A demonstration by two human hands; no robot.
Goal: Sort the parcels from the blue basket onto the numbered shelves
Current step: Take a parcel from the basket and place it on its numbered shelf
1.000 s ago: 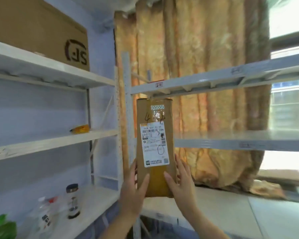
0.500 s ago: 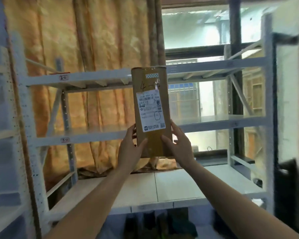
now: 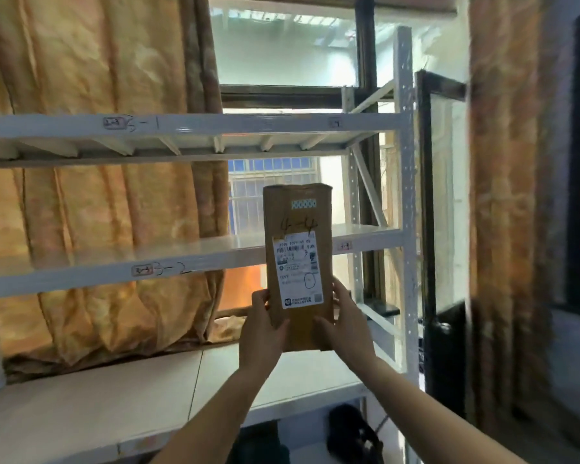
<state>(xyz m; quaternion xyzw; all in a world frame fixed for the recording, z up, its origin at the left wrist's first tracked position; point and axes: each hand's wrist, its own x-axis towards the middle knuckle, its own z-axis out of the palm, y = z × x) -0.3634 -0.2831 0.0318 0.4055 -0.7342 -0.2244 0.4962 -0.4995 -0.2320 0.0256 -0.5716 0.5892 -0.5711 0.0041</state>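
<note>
I hold a tall brown cardboard parcel [image 3: 298,216] upright in front of me, with a white shipping label and "4-4" handwritten on it. My left hand [image 3: 260,333] grips its lower left edge and my right hand [image 3: 345,324] grips its lower right edge. Behind it stands a white metal rack with a shelf marked "3-1" [image 3: 195,123] above and a shelf marked "3-2" [image 3: 168,267] at parcel height. A bottom shelf [image 3: 114,403] lies below my arms. The blue basket is out of view.
Orange curtains [image 3: 91,202] hang behind the rack at left, and another curtain [image 3: 509,195] hangs at right. A window [image 3: 282,61] shows behind the rack. A dark door frame [image 3: 429,229] stands right of the rack's upright. Dark objects [image 3: 352,433] sit on the floor under the bottom shelf.
My view has swung right from the left shelving unit to the rack marked 3-1 and 3-2. Both hands have kept hold of the parcel, which now sits lower in view.
</note>
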